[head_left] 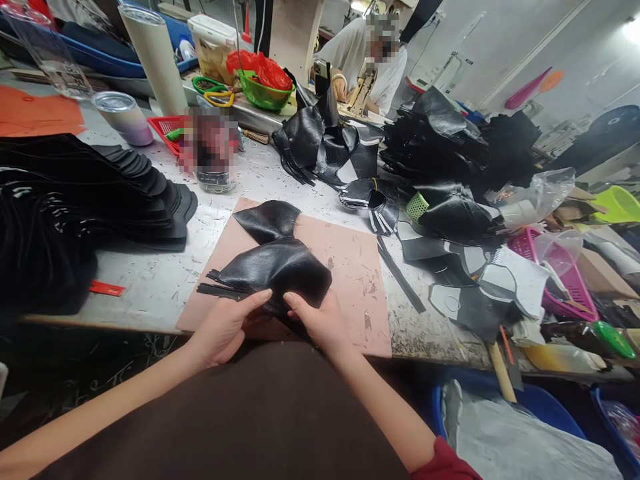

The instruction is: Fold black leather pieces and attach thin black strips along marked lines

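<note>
Between my two hands is a black leather piece [280, 267] with a zipper [220, 289] along its left edge, its loose ends sticking out. My left hand [233, 323] pinches the near edge, thumb on top. Close beside it, my right hand [320, 317] grips the same edge at the right, thumb also on top. The fingers under the leather are hidden. Just beyond lies another black leather part [267, 221]; whether it is joined to the held piece I cannot tell. Both rest over a pinkish board [345, 280] at the table's front edge.
Stacked black pieces [150, 200] fill the left side. Leather uppers [325, 140] and dark piles [435, 140] stand at the back. Cut parts [470, 300], a pink basket [565, 300] and a hammer handle [500, 373] are at the right. A person [350, 53] sits beyond.
</note>
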### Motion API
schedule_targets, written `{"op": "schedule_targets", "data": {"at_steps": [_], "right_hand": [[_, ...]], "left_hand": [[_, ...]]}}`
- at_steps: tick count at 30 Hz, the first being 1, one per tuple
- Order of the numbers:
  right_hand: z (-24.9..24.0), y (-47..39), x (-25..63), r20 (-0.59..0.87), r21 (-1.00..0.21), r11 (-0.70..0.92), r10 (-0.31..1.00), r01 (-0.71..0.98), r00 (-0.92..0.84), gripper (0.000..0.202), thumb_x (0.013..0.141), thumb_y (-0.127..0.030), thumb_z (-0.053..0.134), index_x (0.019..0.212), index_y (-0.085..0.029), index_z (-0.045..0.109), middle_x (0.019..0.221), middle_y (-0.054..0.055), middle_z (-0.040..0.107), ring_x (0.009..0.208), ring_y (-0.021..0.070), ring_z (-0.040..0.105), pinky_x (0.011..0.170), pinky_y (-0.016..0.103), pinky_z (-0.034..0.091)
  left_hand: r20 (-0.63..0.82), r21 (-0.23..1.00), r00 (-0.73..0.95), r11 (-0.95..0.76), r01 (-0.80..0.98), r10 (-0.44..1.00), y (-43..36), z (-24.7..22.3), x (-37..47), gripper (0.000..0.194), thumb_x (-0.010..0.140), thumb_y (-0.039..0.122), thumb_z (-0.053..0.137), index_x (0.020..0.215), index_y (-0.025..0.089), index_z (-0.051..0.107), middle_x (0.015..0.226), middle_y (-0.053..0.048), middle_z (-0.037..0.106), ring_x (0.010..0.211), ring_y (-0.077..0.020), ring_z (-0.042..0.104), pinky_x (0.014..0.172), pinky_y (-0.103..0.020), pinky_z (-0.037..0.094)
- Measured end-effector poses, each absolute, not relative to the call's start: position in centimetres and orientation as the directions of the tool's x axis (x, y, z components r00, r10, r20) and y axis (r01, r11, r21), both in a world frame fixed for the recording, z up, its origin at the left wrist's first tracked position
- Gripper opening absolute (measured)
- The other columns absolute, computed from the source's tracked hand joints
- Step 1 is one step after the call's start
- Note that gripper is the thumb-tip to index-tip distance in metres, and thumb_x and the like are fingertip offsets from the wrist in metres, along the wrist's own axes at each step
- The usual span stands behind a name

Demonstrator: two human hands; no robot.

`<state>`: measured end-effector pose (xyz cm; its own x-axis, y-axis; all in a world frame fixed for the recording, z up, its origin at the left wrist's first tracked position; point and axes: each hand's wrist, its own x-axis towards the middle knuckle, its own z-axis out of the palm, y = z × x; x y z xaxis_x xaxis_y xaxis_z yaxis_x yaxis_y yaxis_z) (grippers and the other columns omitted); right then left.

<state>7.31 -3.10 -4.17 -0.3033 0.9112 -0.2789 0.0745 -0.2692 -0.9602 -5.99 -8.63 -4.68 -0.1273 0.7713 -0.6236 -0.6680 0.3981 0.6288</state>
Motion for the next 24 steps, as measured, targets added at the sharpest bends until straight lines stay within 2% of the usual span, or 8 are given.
{"op": "schedule_targets", "data": {"at_steps": [4, 8, 12, 15, 18, 20, 22, 24], "right_hand": [[-4.6, -3.2, 7.4, -0.244, -0.969, -0.216, 0.915, 0.121, -0.321, 0.022, 0.064, -0.034, 0.066, 0.072, -0.014, 0.063, 0.063, 0.002, 0.063, 0.055, 0.0156, 0.059, 0.055, 0.029, 0.053], [-5.3, -3.2, 7.7, -0.167, -0.98, -0.113, 0.919, 0.166, -0.357, 0.022, 0.07, -0.036, 0.062, 0.081, -0.016, 0.065, 0.075, 0.003, 0.066, 0.07, 0.0189, 0.063, 0.063, 0.03, 0.053], [-6.0, -3.1, 8.1, -0.149, -0.97, -0.063, 0.917, 0.235, -0.37, 0.024, 0.077, -0.037, 0.053, 0.081, -0.015, 0.064, 0.076, 0.004, 0.066, 0.076, 0.0212, 0.063, 0.067, 0.032, 0.052], [-6.1, -3.0, 8.2, -0.112, -0.971, -0.023, 0.923, 0.24, -0.367, 0.024, 0.077, -0.034, 0.054, 0.087, -0.015, 0.063, 0.081, 0.005, 0.067, 0.081, 0.0223, 0.063, 0.071, 0.033, 0.052], [-5.9, -3.0, 8.1, -0.062, -0.98, 0.013, 0.929, 0.2, -0.364, 0.026, 0.076, -0.031, 0.055, 0.095, -0.015, 0.063, 0.094, 0.007, 0.067, 0.092, 0.0228, 0.061, 0.08, 0.033, 0.049], [-5.7, -3.0, 8.1, -0.05, -0.983, 0.018, 0.933, 0.183, -0.357, 0.026, 0.075, -0.03, 0.056, 0.095, -0.016, 0.063, 0.095, 0.006, 0.067, 0.094, 0.0227, 0.06, 0.082, 0.033, 0.049], [-5.7, -2.9, 8.2, -0.067, -0.987, -0.008, 0.929, 0.161, -0.363, 0.024, 0.073, -0.031, 0.057, 0.091, -0.015, 0.063, 0.091, 0.006, 0.068, 0.091, 0.0227, 0.061, 0.079, 0.033, 0.05], [-5.7, -2.7, 8.4, -0.121, -0.987, -0.072, 0.921, 0.143, -0.371, 0.023, 0.071, -0.033, 0.059, 0.083, -0.015, 0.063, 0.082, 0.006, 0.068, 0.082, 0.0224, 0.063, 0.072, 0.032, 0.051]], "left_hand": [[-0.543, 0.682, -0.141, 0.338, -0.649, 0.828, -8.5, -4.2, -5.5, 0.025, 0.063, 0.035, 0.073, 0.076, 0.015, 0.066, 0.075, -0.005, 0.071, 0.082, -0.024, 0.065, 0.074, -0.034, 0.052], [-0.501, 0.762, -0.26, 0.278, -0.585, 0.825, -8.3, -4.2, -5.0, 0.029, 0.057, 0.029, 0.078, 0.08, 0.015, 0.066, 0.084, -0.004, 0.071, 0.092, -0.0238, 0.062, 0.082, -0.033, 0.05], [-0.576, 0.757, -0.253, 0.391, -0.524, 0.777, -8.2, -4.9, -4.7, 0.03, 0.057, 0.039, 0.076, 0.065, 0.013, 0.065, 0.066, -0.007, 0.069, 0.077, -0.0253, 0.065, 0.074, -0.034, 0.052], [-0.553, 0.785, -0.257, 0.391, -0.481, 0.793, -8.2, -5.3, -4.6, 0.032, 0.06, 0.044, 0.072, 0.064, 0.014, 0.064, 0.066, -0.007, 0.069, 0.073, -0.0255, 0.065, 0.07, -0.034, 0.052], [-0.445, 0.853, -0.316, 0.289, -0.436, 0.838, -8.1, -4.7, -4.3, 0.025, 0.062, 0.039, 0.071, 0.073, 0.017, 0.065, 0.079, -0.005, 0.071, 0.086, -0.0248, 0.063, 0.077, -0.031, 0.051], [-0.391, 0.895, -0.353, 0.261, -0.362, 0.85, -8.0, -4.0, -4.1, 0.022, 0.058, 0.03, 0.075, 0.075, 0.018, 0.066, 0.083, -0.003, 0.071, 0.093, -0.0241, 0.062, 0.08, -0.029, 0.049], [-0.405, 0.902, -0.382, 0.295, -0.316, 0.831, -7.9, -3.4, -3.9, 0.023, 0.053, 0.023, 0.077, 0.072, 0.019, 0.067, 0.076, -0.002, 0.071, 0.089, -0.0243, 0.063, 0.078, -0.028, 0.05], [-0.468, 0.875, -0.393, 0.353, -0.331, 0.792, -7.8, -3.1, -3.9, 0.018, 0.051, 0.02, 0.077, 0.065, 0.019, 0.066, 0.058, 0.0, 0.067, 0.077, -0.0247, 0.064, 0.071, -0.03, 0.051]]}}
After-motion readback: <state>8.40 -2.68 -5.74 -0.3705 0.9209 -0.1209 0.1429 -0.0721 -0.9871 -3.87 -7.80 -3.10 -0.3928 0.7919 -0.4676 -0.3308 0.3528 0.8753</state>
